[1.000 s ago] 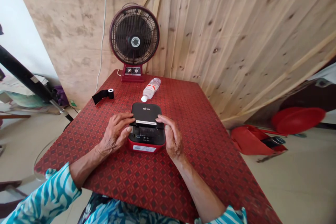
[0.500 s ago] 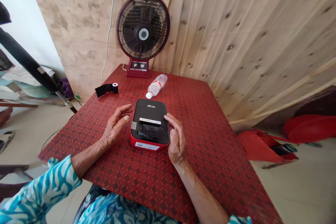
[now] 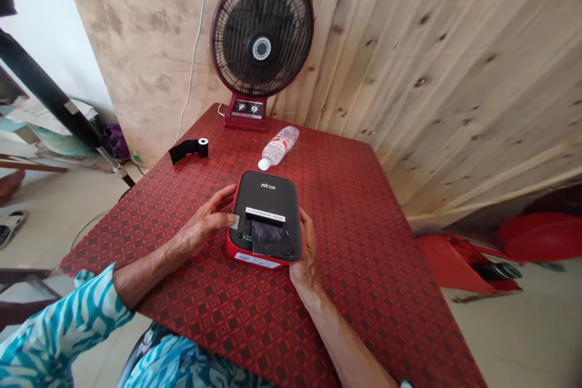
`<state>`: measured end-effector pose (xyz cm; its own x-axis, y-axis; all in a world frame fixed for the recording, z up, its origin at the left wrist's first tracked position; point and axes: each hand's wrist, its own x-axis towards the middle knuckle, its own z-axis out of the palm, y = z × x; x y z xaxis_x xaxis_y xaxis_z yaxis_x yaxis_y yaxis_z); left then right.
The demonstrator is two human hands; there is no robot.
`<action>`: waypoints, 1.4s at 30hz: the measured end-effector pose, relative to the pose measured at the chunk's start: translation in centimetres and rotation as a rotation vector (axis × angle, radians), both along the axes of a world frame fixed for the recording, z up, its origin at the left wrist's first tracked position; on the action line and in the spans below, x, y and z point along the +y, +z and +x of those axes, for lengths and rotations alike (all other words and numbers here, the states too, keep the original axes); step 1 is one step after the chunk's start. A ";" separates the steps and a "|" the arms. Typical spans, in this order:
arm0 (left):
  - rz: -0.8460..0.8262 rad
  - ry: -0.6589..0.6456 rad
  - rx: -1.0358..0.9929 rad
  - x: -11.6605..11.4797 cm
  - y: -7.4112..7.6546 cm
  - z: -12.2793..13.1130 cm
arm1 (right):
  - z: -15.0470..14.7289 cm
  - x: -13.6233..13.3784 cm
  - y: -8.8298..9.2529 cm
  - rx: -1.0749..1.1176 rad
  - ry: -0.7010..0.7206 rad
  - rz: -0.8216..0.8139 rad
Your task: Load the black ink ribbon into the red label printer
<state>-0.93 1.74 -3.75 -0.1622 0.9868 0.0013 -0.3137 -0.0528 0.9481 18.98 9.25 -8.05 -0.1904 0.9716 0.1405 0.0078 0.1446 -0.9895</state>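
A small printer [image 3: 268, 197] with a black top and red base sits in front of me on the red patterned table [image 3: 359, 206]. A dark strip [image 3: 273, 239] lies across the front part of its top, below a narrow white label. My left hand [image 3: 207, 224] holds the left side, its thumb at the silver tab and its fingers along the edge. My right hand [image 3: 305, 254] grips the right side; its thumb and part of its fingers are hidden by the casing. I cannot tell whether the printer is raised off the table.
Beyond the printer, a clear bottle [image 3: 279, 147] with a white cap lies on its side. A partly unrolled black roll [image 3: 203, 147] is at the left, near the table edge. A dark red fan [image 3: 262, 36] stands at the back against the wooden wall [image 3: 409, 60].
Both hands have closed in from beside the printer and now hold its sides. More of the dark strip shows on its top. The view has shifted slightly.
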 end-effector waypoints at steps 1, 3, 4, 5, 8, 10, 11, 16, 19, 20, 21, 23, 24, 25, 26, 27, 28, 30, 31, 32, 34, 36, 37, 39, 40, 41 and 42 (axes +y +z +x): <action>-0.008 -0.018 0.002 0.0 0.0 0.0 | 0.0 -0.1 0.1 -0.008 -0.002 0.007; -0.014 -0.052 0.015 0.0 0.1 -0.1 | 0.0 -0.1 0.2 -0.012 -0.003 0.017; -0.016 -0.061 0.025 -0.1 0.2 -0.2 | -0.1 -0.1 0.2 -0.008 -0.004 0.020; -0.017 -0.064 0.036 -0.2 0.3 -0.2 | -0.1 -0.1 0.2 -0.004 -0.006 0.022; -0.009 -0.061 0.053 -0.3 0.4 -0.3 | -0.2 -0.2 0.1 -0.013 -0.022 0.023; 0.009 -0.054 0.055 -0.3 0.3 -0.3 | -0.2 -0.2 0.1 -0.013 -0.029 0.019; 0.017 -0.056 0.056 -0.3 0.3 -0.3 | -0.2 -0.3 0.2 -0.009 -0.025 0.017; 0.038 -0.092 0.117 -0.4 0.1 -0.3 | -0.3 -0.4 0.9 -0.021 0.006 0.025; 0.039 -0.094 0.140 -0.3 0.0 -0.3 | -0.3 -0.4 1.2 -0.043 0.003 0.015; 0.041 -0.089 0.139 -0.3 0.0 -0.3 | -0.4 -0.4 1.3 -0.046 0.005 0.015; 0.043 -0.079 0.134 -0.3 0.0 -0.3 | -0.4 -0.4 1.2 -0.046 0.008 0.017; 0.039 -0.060 0.116 -0.2 0.0 -0.2 | -0.5 -0.3 1.2 -0.038 0.010 0.020; 0.038 -0.054 0.108 -0.2 0.1 -0.2 | -0.5 -0.3 1.1 -0.034 0.012 0.021; 0.040 -0.049 0.101 -0.2 0.1 -0.1 | -0.6 -0.2 1.1 -0.030 0.014 0.025; 0.044 -0.048 0.098 -0.1 0.1 -0.1 | -0.6 -0.2 1.0 -0.024 0.016 0.031; 0.051 -0.053 0.099 -0.1 0.1 -0.1 | -0.7 -0.1 1.0 -0.015 0.017 0.040; 0.059 -0.062 0.103 -0.1 0.1 -0.1 | -0.7 -0.1 0.9 -0.007 0.016 0.052; 0.064 -0.086 0.128 -0.1 0.1 -0.3 | -0.8 0.0 0.9 0.003 0.012 0.078; 0.065 -0.082 0.163 -0.2 0.3 -0.5 | -0.8 0.1 0.8 0.003 0.011 0.092; 0.072 -0.054 0.227 -0.3 0.5 -0.8 | -0.9 0.1 0.9 -0.001 0.011 0.105; 0.136 0.085 0.449 -0.5 1.5 -1.3 | -0.9 0.1 0.9 -0.006 0.017 0.124; 0.265 0.207 0.740 -0.6 3.2 -1.5 | -1.0 0.2 1.0 0.002 0.021 0.137; 0.330 0.207 0.877 -0.4 4.2 -1.5 | -1.0 0.3 1.0 0.010 0.023 0.144; 0.413 0.071 1.103 0.3 6.4 -1.0 | -1.1 0.6 0.9 0.029 0.025 0.163; 0.420 -0.032 1.202 1.0 7.3 -0.7 | -1.2 0.7 0.8 0.037 0.025 0.172; 0.410 -0.128 1.303 1.8 8.1 -0.2 | -1.3 0.8 0.7 0.042 0.025 0.180; 0.374 -0.213 1.413 2.8 8.7 0.2 | -1.4 0.9 0.6 0.045 0.024 0.188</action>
<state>-0.74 4.53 5.00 0.3344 0.8982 0.2854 0.8048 -0.4297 0.4094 17.60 10.19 -7.47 -0.2026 0.9227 0.3280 -0.0414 0.3266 -0.9442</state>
